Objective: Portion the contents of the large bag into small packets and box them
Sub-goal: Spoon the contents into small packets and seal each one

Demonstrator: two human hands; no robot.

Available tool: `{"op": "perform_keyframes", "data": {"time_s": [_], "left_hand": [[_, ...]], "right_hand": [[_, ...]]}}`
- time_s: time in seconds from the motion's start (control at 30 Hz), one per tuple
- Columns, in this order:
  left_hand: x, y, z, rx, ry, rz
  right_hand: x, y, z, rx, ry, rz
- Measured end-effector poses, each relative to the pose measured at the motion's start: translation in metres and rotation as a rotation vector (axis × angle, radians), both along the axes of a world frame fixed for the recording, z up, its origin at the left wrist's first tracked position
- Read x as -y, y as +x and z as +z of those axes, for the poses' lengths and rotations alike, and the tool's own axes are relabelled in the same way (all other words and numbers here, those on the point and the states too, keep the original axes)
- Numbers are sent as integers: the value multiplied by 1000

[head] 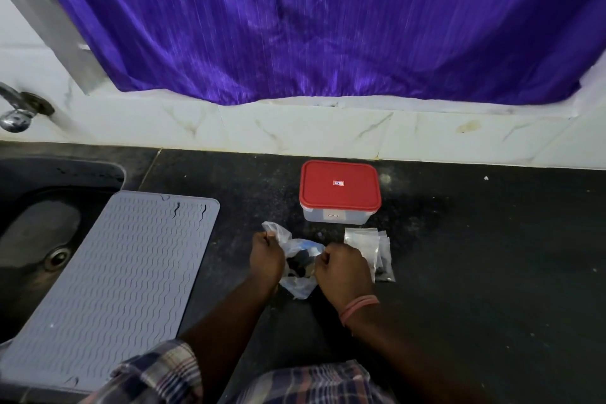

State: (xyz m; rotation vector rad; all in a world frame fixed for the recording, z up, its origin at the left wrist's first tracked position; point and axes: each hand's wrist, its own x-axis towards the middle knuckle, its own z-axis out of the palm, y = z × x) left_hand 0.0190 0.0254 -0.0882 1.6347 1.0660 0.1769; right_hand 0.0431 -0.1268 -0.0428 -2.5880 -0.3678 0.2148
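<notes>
A clear plastic large bag (300,259) with dark contents lies on the black counter (475,256) between my hands. My left hand (266,256) pinches the bag's upper left edge. My right hand (342,269) grips its right edge, fingers closed. A pile of small clear packets (370,244) lies just right of my right hand, some with dark contents at the lower end. Behind the bag stands a clear box with a red lid (340,188), lid on.
A grey ribbed silicone mat (114,279) lies to the left, partly over a dark sink (36,239). A tap (16,108) sticks out of the tiled wall at far left. A purple curtain (328,20) hangs behind the counter.
</notes>
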Motion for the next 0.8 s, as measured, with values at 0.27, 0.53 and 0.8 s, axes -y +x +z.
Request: {"op": "perform_keyframes", "data": {"time_s": [0.27, 0.53, 0.8], "left_hand": [[-4, 1, -2, 39, -165, 65], [-20, 7, -40, 114, -261, 48], [-19, 3, -22, 93, -265, -60]], "right_hand": [[7, -3, -17, -25, 120, -115], [8, -10, -33, -4, 149, -96], [2, -9, -31, -14, 197, -114]]}}
